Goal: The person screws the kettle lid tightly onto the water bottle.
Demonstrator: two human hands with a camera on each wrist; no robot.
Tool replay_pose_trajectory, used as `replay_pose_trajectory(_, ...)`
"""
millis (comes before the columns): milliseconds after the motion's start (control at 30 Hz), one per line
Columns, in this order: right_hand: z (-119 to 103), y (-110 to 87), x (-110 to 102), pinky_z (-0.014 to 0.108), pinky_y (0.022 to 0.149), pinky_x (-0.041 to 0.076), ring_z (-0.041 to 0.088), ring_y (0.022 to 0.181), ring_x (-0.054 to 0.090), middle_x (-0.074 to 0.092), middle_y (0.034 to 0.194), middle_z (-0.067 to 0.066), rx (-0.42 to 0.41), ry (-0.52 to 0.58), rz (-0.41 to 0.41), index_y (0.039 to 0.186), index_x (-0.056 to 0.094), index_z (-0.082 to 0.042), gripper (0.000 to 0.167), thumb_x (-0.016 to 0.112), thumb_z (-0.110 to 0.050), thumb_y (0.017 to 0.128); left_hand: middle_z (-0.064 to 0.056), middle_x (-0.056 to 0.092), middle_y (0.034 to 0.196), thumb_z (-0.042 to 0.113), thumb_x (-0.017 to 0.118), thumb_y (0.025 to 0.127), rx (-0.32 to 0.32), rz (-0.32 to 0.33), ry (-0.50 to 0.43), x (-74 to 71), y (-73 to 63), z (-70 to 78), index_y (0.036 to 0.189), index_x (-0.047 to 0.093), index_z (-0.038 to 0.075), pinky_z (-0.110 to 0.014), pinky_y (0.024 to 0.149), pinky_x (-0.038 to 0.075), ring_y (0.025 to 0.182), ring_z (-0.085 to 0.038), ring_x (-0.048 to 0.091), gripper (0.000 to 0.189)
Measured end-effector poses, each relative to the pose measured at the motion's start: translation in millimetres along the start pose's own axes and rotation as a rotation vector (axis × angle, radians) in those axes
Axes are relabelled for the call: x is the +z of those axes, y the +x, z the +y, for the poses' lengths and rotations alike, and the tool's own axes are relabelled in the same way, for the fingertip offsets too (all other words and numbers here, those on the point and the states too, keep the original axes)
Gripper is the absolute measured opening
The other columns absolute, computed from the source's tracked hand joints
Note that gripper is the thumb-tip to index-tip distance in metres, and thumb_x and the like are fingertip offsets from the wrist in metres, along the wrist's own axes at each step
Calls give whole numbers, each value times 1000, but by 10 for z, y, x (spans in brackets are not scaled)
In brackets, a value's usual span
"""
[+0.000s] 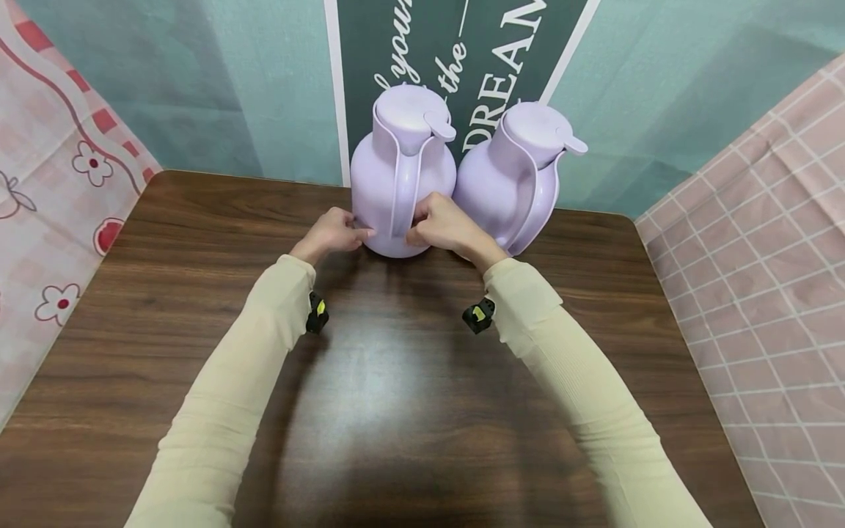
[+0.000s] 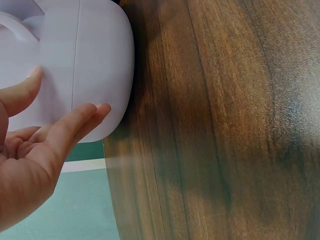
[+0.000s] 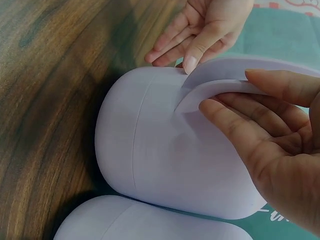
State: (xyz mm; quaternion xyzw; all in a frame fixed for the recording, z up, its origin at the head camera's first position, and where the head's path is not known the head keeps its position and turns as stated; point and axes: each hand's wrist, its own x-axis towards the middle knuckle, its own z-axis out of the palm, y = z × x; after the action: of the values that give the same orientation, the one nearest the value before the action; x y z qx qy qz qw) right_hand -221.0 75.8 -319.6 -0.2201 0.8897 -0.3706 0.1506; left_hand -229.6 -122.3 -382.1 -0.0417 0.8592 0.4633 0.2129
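Note:
Two lilac thermos jugs stand side by side at the back of the table, each with a lid and a loop handle. At the lower handle of the left thermos jug, my right hand pinches with thumb and fingers, as the right wrist view shows closely. My left hand touches the lower left side of that jug, its fingers and thumb mostly straight in the left wrist view. The right thermos jug stands behind my right hand, its handle turned toward the right. My right wrist hides part of its base.
The brown wooden table spreads in front of the jugs. Behind them hangs a teal cloth with a dark lettered panel. Patterned cloth borders the left side, and pink checked cloth the right.

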Motion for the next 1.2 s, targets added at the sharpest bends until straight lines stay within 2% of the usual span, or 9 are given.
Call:
replay_pose_trajectory(467, 17, 40, -13, 22, 49, 38, 11, 52, 44, 49, 49, -2, 31, 95, 16, 61, 63, -1, 6, 64, 3, 63, -17, 50, 124, 24, 57, 90, -50, -25, -59, -20, 39, 48, 140, 27, -5, -34, 89, 42, 100, -20, 52, 65)
replay_pose_trajectory(733, 11, 34, -19, 23, 53, 43, 11, 53, 49, 53, 52, 0, 77, 120, 22, 63, 64, -2, 5, 65, 3, 66, -17, 52, 117, 23, 56, 91, -45, -14, -63, -16, 44, 51, 137, 33, -6, -32, 86, 44, 100, -23, 54, 59)
replay_pose_trajectory(900, 7, 37, -19, 23, 56, 46, 17, 59, 55, 59, 60, 1, 92, 74, 29, 69, 66, 0, 3, 66, 0, 66, -12, 53, 101, 26, 57, 91, -49, 3, -52, -10, 41, 45, 132, 40, -4, -28, 76, 43, 84, -16, 51, 54)
replay_pose_trajectory(967, 9, 38, -21, 22, 56, 45, 17, 61, 56, 60, 62, 1, 89, 43, 31, 71, 68, 1, 5, 66, -1, 66, -11, 53, 97, 26, 57, 91, -48, 6, -50, -6, 41, 41, 129, 44, -3, -28, 74, 42, 81, -16, 50, 50)
replay_pose_trajectory(1033, 12, 35, -22, 21, 56, 44, 17, 61, 55, 61, 64, 2, 86, 18, 29, 74, 68, 1, 8, 66, -3, 67, -12, 53, 100, 26, 56, 91, -48, 4, -54, -2, 42, 35, 128, 44, -3, -29, 76, 43, 86, -18, 51, 49)
replay_pose_trajectory(1200, 16, 11, -23, 22, 57, 43, 14, 62, 54, 63, 70, 3, 87, -2, 27, 80, 69, -1, 11, 66, -4, 70, -18, 52, 116, 24, 56, 91, -55, -11, -107, 21, 37, 27, 131, 42, -4, -33, 87, 45, 107, -27, 51, 51)
